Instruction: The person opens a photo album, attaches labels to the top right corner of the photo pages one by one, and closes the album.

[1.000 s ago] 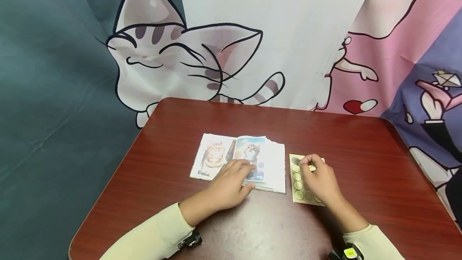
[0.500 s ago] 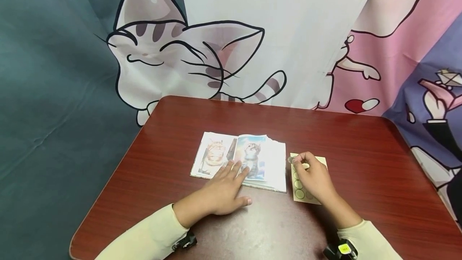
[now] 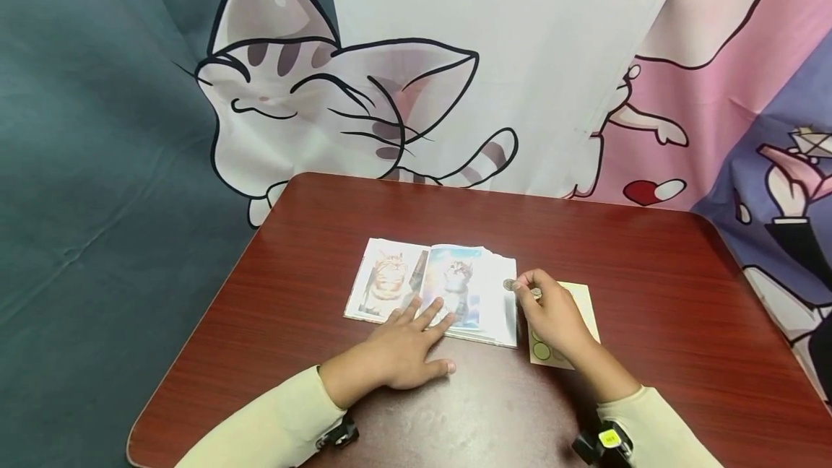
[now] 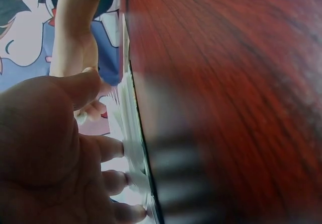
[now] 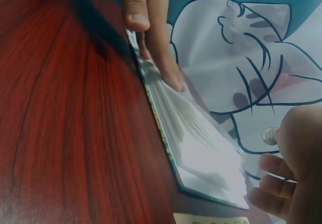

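An open booklet [image 3: 499, 320] with cat pictures lies in the middle of the table. My left hand [image 3: 406, 356] rests on its lower edge, fingers spread and thumb pointing right. Between thumb and forefinger, my right hand [image 3: 552, 315] pinches a small round sticker [image 3: 509, 284] near the booklet's right page edge. In the right wrist view, that sticker [image 5: 269, 136] carries a printed pattern and is held above the booklet [image 5: 201, 168]. A pale yellow sheet of round stickers [image 3: 581, 300] lies right of the booklet, partly hidden under my right hand.
The reddish-brown table [image 3: 312, 237] reaches to a cartoon-cat backdrop [image 3: 416, 92] behind it. Cameras are strapped to both wrists, such as the dark one on the right wrist [image 3: 604, 443].
My right hand has lifted the round sticker off the sheet and moved left to the booklet's edge. The left hand has slid slightly down and spread its fingers.
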A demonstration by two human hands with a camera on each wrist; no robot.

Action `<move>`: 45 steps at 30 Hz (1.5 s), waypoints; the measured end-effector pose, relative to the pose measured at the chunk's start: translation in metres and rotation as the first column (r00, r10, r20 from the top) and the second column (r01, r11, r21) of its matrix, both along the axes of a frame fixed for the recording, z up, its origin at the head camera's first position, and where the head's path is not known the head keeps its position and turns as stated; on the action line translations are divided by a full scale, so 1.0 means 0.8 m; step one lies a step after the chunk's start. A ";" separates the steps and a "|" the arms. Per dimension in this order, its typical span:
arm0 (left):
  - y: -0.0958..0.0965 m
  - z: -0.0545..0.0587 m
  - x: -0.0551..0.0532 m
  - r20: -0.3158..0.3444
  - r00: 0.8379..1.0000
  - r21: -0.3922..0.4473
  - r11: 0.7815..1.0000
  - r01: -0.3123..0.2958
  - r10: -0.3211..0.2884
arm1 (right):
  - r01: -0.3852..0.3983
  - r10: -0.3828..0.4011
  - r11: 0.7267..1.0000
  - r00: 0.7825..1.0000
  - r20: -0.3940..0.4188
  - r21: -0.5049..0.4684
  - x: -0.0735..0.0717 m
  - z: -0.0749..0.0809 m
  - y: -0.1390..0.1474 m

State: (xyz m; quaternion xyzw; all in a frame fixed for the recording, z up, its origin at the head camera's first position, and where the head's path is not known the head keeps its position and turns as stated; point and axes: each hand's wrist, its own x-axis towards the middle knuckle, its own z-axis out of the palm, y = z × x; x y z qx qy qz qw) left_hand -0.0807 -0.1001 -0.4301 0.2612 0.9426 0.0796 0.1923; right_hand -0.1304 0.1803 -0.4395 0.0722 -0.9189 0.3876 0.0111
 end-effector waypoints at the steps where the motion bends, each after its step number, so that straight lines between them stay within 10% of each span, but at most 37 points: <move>1: 0.001 0.000 0.000 0.003 1.000 -0.003 1.000 0.000 0.000 | -0.013 0.013 1.000 1.000 -0.008 0.007 -0.001 0.000 -0.002; 11: 0.003 0.000 0.000 0.017 1.000 -0.032 0.999 0.004 -0.003 | -0.090 0.096 0.994 0.988 -0.121 0.058 -0.015 -0.004 -0.021; 45: 0.001 0.004 -0.003 0.018 1.000 -0.033 0.999 0.006 -0.006 | -0.151 0.164 0.980 0.981 -0.100 0.126 -0.055 0.001 -0.058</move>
